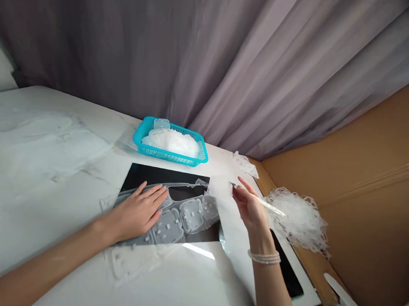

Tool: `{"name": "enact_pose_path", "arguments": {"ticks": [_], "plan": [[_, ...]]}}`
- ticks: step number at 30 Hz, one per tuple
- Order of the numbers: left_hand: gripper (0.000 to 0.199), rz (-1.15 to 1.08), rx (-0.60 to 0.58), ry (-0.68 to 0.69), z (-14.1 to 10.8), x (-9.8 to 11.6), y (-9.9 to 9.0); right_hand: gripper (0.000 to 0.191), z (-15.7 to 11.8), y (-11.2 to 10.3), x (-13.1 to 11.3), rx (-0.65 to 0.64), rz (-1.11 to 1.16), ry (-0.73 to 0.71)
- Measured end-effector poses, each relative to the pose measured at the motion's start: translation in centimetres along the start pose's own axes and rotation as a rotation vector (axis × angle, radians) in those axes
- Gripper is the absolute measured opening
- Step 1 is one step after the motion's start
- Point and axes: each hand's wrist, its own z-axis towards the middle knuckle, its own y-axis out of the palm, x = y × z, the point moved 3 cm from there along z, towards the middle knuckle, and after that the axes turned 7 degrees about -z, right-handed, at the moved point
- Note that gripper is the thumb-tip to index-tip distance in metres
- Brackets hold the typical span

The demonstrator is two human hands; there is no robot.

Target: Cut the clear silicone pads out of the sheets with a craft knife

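Note:
My left hand lies flat, fingers stretched out, on a translucent moulded plastic sheet with rounded-square shapes and small raised bumps. Part of the sheet rests on a black mat, and its near end hangs over onto the white table. My right hand, with a beaded bracelet at the wrist, is closed around a slim pen-like tool with a pale handle. Its working tip is too small to make out. At those fingertips is a whitish translucent flat piece, by the sheet's far right end; whether the fingers grip it I cannot tell.
A turquoise basket heaped with white translucent pieces stands at the back. A tangled pile of clear plastic trimmings lies right, against a cardboard panel. More translucent sheets spread over the left side. A grey curtain hangs behind.

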Motion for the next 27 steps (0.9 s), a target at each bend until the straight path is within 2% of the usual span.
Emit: {"name": "enact_pose_path", "arguments": {"ticks": [3, 6, 9, 11, 13, 15, 17, 19, 21, 22, 24, 26, 27], "plan": [[0.049, -0.117, -0.017, -0.040, 0.5, 0.3, -1.1, 0.050, -1.3, 2.4, -1.5, -0.042, 0.043, -0.060], [0.043, -0.389, 0.056, -0.120, 2.1, 0.9, -3.0, 0.043, -3.1, 4.7, -2.4, -0.099, -0.015, -0.117], [0.053, -1.017, 0.121, -0.407, 4.6, 1.5, -3.9, 0.034, -5.9, 7.5, -2.4, -0.244, -0.228, -0.197], [0.059, -1.478, 0.072, -0.611, 6.1, 2.1, -3.3, 0.034, -8.0, 9.4, -2.2, -0.392, -0.424, -0.261], [0.052, -1.707, 0.018, -0.707, 7.0, 2.6, -2.6, 0.042, -9.6, 10.6, -2.1, -0.524, -0.572, -0.296], [0.038, -1.715, 0.022, -0.735, 7.3, 2.6, -2.0, 0.056, -10.0, 10.8, -2.2, -0.576, -0.623, -0.301], [0.033, -1.660, 0.039, -0.760, 7.0, 2.3, -1.5, 0.065, -9.2, 10.2, -2.6, -0.522, -0.620, -0.303], [0.032, -1.610, 0.045, -0.790, 6.4, 2.0, -1.4, 0.062, -7.4, 9.6, -3.1, -0.425, -0.639, -0.338], [0.030, -1.558, 0.045, -0.809, 6.1, 1.8, -1.5, 0.048, -5.4, 9.7, -3.3, -0.432, -0.672, -0.393], [0.030, -1.532, 0.042, -0.814, 6.0, 1.6, -1.6, 0.042, -4.5, 10.0, -3.2, -0.504, -0.673, -0.418], [0.030, -1.484, 0.031, -0.815, 6.0, 1.2, -1.8, 0.037, -2.9, 11.1, -2.5, -0.727, -0.640, -0.429], [0.029, -1.443, 0.012, -0.805, 6.1, 0.8, -2.0, 0.039, -1.9, 12.2, -1.6, -0.927, -0.596, -0.381], [0.028, -1.425, 0.001, -0.796, 6.1, 0.5, -2.1, 0.040, -1.5, 12.6, -1.1, -0.986, -0.586, -0.351]]}}
